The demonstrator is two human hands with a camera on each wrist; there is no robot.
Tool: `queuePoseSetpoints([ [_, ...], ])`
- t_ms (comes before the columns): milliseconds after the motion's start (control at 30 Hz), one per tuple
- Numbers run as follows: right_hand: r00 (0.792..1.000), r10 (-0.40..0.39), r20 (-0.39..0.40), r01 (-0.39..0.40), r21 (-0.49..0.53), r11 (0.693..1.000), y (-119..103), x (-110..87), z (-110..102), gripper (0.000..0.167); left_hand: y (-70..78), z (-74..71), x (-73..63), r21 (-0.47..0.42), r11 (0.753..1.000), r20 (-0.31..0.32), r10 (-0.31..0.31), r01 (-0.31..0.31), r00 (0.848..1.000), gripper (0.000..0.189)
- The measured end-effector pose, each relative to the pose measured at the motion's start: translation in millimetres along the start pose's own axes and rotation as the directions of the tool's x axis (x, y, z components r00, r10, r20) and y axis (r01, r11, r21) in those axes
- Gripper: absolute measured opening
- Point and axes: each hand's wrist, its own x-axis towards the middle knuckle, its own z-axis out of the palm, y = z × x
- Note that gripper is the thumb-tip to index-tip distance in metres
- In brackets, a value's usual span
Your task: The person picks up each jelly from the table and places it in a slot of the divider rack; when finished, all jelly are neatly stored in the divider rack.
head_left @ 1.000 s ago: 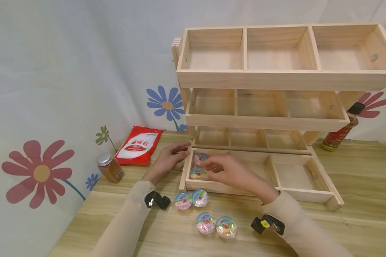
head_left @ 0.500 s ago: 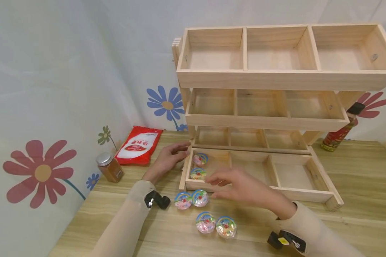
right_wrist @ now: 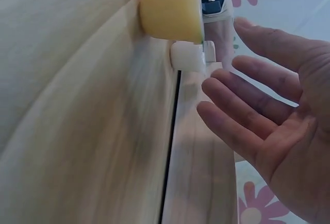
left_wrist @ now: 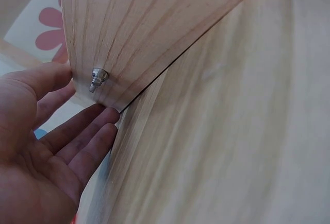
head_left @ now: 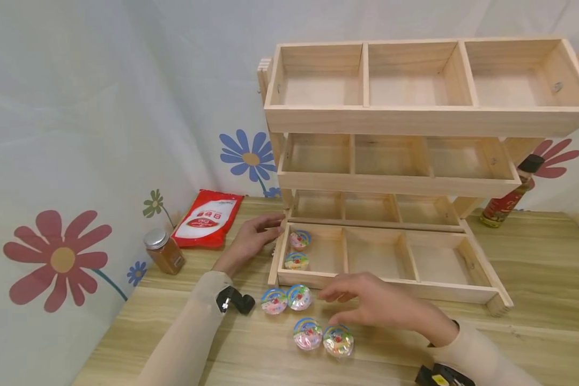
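My right hand [head_left: 373, 300], its fingers spread and holding nothing, hovers over the table by the jelly cups. A pair of cups, a pink one [head_left: 307, 334] and a yellowish one [head_left: 338, 341], sits just below its fingertips. Another pair, a pink cup [head_left: 274, 301] and a paler cup [head_left: 299, 297], stands at the rack's front edge. Two more, a pink cup [head_left: 299, 240] and a yellowish cup [head_left: 296, 261], lie in the lowest tray's left compartment. The right wrist view shows a yellow cup [right_wrist: 172, 13] side-on. My left hand [head_left: 253, 238] touches the rack's left side panel [left_wrist: 134, 33] with fairly straight fingers.
The wooden rack [head_left: 415, 120] has several tiers, each split into three compartments. At the left stand a spice jar [head_left: 164, 251] with a metal lid and a red-and-white bag [head_left: 207, 219]. A dark-capped bottle [head_left: 509, 195] is behind the rack's right side.
My right hand has drawn back from the tray's left compartment, leaving two cups there, and moved toward the front cups on the table. The left hand has stayed in place.
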Motion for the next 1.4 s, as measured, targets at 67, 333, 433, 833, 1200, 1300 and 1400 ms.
queuePoseSetpoints([
  [67,1.0,0.01,0.022,-0.01,0.011,1.0,0.7,-3.6,0.2,0.037,-1.3,0.5,0.5,-0.002,1.0,0.002,0.004,-0.004,1.0,0.047],
  [333,0.998,0.03,0.052,-0.033,0.047,0.998,1.9,-11.7,-0.1,0.042,-1.6,2.2,2.0,-0.012,1.0,0.005,0.003,-0.003,1.0,0.046],
  [433,0.997,0.034,0.076,-0.038,0.06,0.997,0.8,-12.9,-0.2,0.043,-1.3,2.0,1.2,-0.01,1.0,0.002,0.008,-0.008,1.0,0.047],
  [833,0.988,-0.09,0.123,0.081,0.076,0.994,4.0,-12.8,7.2,0.042,-2.5,1.3,1.2,-0.006,1.0,-0.001,0.009,-0.009,1.0,0.046],
  [1200,0.983,-0.087,0.161,0.084,0.03,0.996,5.3,-13.3,9.0,0.04,-2.9,0.7,0.9,-0.008,1.0,-0.003,0.0,0.0,1.0,0.047],
  [1300,0.982,-0.093,0.163,0.093,0.009,0.996,4.5,-13.8,8.6,0.04,-3.5,0.7,1.0,-0.007,1.0,-0.005,0.001,-0.001,1.0,0.046],
  [1400,0.982,-0.084,0.17,0.088,-0.016,0.996,3.5,-14.4,8.2,0.041,-4.1,0.8,1.4,-0.004,1.0,-0.002,0.004,-0.004,1.0,0.047],
])
